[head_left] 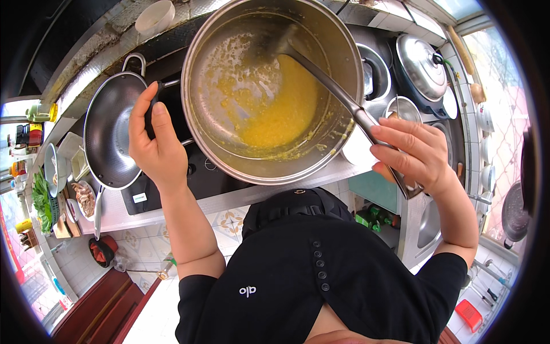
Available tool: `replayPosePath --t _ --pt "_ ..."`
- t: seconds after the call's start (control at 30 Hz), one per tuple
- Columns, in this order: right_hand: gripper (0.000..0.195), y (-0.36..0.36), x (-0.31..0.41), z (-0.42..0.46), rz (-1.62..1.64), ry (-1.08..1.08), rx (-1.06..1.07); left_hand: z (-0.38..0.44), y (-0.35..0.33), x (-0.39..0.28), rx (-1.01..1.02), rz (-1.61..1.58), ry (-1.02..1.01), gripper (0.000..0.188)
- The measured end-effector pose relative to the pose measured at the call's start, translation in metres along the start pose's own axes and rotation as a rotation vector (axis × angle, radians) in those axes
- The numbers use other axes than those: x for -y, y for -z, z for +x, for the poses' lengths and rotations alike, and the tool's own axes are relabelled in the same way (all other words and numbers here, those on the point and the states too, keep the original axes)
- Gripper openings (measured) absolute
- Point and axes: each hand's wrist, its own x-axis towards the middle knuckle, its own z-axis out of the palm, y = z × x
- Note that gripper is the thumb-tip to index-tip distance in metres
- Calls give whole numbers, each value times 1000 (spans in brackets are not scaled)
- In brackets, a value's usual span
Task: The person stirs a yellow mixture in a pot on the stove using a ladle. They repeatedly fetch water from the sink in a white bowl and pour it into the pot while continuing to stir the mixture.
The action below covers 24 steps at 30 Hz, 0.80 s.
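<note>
A large stainless steel pot [206,142] holds a shallow layer of yellow, mushy liquid [279,120] that leaves part of its floor bare. My left hand [159,142] grips the pot's black side handle [161,85], its fingers wrapped around the far side. In my right hand [414,155] is the long metal handle of a ladle or spatula [339,92]. The tool slants across the pot's right rim, and its head is blurred inside near the far wall. Yellow bits cling to the pot's inner wall on the near right.
Left of the pot sits a dark wok [114,129] by the black cooktop [202,178]. Sliced food fills a plate [89,205] beside leafy greens [41,202]. A lidded pot [421,71] and a small metal bowl [406,107] stand at right. A white bowl [154,18] rests on the back ledge.
</note>
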Motion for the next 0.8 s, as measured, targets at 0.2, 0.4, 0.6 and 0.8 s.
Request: replayPosePath --t 0.2,0.4,0.6,0.8 --pt "19 8 20 -8 157 -213 -3 0 -1 -1 -9 6 16 23" --pt "27 14 25 2 322 -211 87 1 -1 1 -9 3 61 22" --pt "26 21 7 8 -68 -23 121 2 1 2 1 22 46 22" --pt "22 30 6 6 -31 -128 54 1 0 3 -28 9 6 22"
